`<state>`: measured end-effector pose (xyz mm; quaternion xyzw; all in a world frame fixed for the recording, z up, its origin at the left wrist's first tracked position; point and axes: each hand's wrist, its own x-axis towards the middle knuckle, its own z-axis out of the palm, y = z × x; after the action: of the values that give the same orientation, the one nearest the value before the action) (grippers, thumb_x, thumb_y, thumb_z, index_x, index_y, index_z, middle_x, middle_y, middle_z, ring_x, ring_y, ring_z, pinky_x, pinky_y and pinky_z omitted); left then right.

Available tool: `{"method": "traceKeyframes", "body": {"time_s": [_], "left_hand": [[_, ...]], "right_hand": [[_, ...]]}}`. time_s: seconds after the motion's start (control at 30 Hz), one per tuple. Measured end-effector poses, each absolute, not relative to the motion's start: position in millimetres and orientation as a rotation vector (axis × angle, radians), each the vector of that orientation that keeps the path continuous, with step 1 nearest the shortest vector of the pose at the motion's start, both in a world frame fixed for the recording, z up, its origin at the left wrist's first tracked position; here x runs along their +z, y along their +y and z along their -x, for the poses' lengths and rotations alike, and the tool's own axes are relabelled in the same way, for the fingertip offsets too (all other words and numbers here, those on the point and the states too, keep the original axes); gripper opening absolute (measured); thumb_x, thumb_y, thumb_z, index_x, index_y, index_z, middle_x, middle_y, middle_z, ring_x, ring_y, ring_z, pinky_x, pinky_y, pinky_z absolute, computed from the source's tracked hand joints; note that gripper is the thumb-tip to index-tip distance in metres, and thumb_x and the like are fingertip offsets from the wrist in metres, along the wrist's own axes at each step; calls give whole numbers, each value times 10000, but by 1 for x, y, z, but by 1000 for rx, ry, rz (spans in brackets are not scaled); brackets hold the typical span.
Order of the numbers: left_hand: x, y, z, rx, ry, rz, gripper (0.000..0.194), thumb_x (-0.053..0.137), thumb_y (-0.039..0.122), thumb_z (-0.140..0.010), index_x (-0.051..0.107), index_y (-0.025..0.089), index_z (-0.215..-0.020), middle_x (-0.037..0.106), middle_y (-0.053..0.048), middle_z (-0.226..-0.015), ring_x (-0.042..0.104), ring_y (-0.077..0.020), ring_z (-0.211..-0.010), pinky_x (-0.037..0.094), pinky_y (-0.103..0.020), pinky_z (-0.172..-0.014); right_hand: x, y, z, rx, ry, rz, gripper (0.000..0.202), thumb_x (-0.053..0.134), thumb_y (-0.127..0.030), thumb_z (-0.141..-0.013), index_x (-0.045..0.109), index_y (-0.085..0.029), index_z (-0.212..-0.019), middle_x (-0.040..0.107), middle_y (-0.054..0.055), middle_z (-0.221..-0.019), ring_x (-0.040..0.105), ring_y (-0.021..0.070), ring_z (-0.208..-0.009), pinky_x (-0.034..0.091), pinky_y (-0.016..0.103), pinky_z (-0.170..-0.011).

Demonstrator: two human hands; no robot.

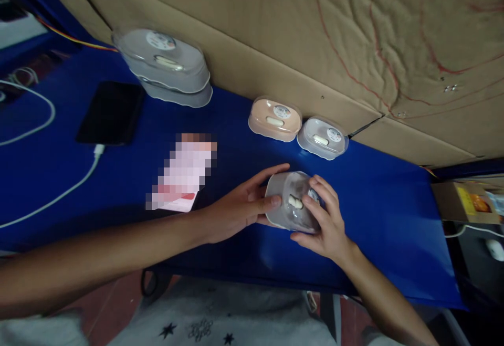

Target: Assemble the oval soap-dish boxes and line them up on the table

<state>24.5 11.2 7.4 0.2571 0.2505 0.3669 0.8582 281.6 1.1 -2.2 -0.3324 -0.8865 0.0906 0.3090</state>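
Note:
Between my two hands is a grey oval box with a clear lid (pixel 292 216), held over the blue table near its front edge. My left hand (pixel 246 204) grips the box's left end, thumb on top and fingers around the far side. On the right end, my right hand (pixel 325 215) has its fingers on the lid and its thumb at the near side. A small cream-coloured handle shows on the lid. Behind it stand a peach lidded box (pixel 275 120) and a smaller grey lidded box (pixel 323 138), side by side.
Larger grey lidded boxes (pixel 169 67) are stacked at the back left against the cardboard wall (pixel 236 31). A black tablet (pixel 111 112) with a white cable and a phone with a blurred screen (pixel 183 173) lie on the blue table (pixel 378 220). An open carton (pixel 452 201) stands beyond its right edge.

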Motion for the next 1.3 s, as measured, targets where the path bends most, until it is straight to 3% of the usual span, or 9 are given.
{"method": "traceKeyframes", "body": {"time_s": [0.23,0.4,0.53,0.67,0.83,0.93,1.07,1.2,1.3], "left_hand": [[9,24,-16,772,740,-991,634,704,412,-1013,447,382,-1593,569,-100,-1575,607,-339,-1386,564,-517,-1091],[19,58,-12,906,1104,-1959,608,651,278,-1002,477,257,-1584,371,-155,-1708,346,-367,-1595,274,-571,-1318],[22,105,-9,765,1210,-2302,633,680,297,-970,496,162,-1561,235,-214,-1779,126,-446,-1662,113,-661,-1318],[18,117,-1,728,1232,-2323,504,667,378,-984,609,227,-1462,409,-150,-1712,259,-424,-1628,188,-635,-1308],[22,66,6,607,1222,-2406,413,694,369,-975,691,316,-1385,525,-127,-1604,470,-445,-1468,344,-669,-1214],[24,38,3,548,1144,-2443,453,700,307,-978,651,358,-1425,440,-97,-1674,435,-428,-1506,359,-653,-1217],[16,26,-3,501,1259,-2255,743,758,293,-931,431,317,-1597,250,-167,-1761,310,-460,-1597,366,-663,-1233],[0,25,-3,492,1152,-2124,857,779,226,-900,345,329,-1631,231,-160,-1759,309,-398,-1618,357,-583,-1281],[-6,23,-2,555,1053,-2082,885,775,167,-886,337,350,-1633,261,-148,-1743,331,-383,-1608,357,-569,-1284]], "right_hand": [[11,12,-287,354,-2388,1063,853,772,-555,-936,340,-360,-1645,465,152,-1606,476,407,-1497,485,657,-1175],[5,20,-324,183,-2503,1095,784,776,-522,-943,419,-276,-1596,541,173,-1527,491,395,-1465,475,632,-1169],[-3,20,-375,-18,-2539,1215,713,737,-518,-972,456,-288,-1585,565,163,-1538,456,416,-1497,416,657,-1171],[-16,25,-435,-278,-2319,1626,593,599,-486,-1050,462,-330,-1606,425,164,-1671,390,451,-1535,355,699,-1170],[-31,47,-470,-294,-2074,1747,678,525,-524,-1059,413,-174,-1628,445,224,-1637,371,425,-1529,350,647,-1220],[-32,68,-452,-264,-2142,1709,673,499,-539,-1062,413,-171,-1619,435,207,-1652,349,409,-1545,335,628,-1239],[-25,93,-397,-202,-2206,1761,656,461,-534,-1077,370,-223,-1647,405,182,-1695,346,429,-1556,333,678,-1215],[-8,87,-337,-75,-2231,1681,685,374,-548,-1109,169,-305,-1715,238,143,-1785,208,428,-1639,235,771,-1224],[8,58,-301,133,-2466,1277,826,439,-669,-1066,101,-310,-1729,197,130,-1799,139,394,-1667,189,728,-1280]]}}
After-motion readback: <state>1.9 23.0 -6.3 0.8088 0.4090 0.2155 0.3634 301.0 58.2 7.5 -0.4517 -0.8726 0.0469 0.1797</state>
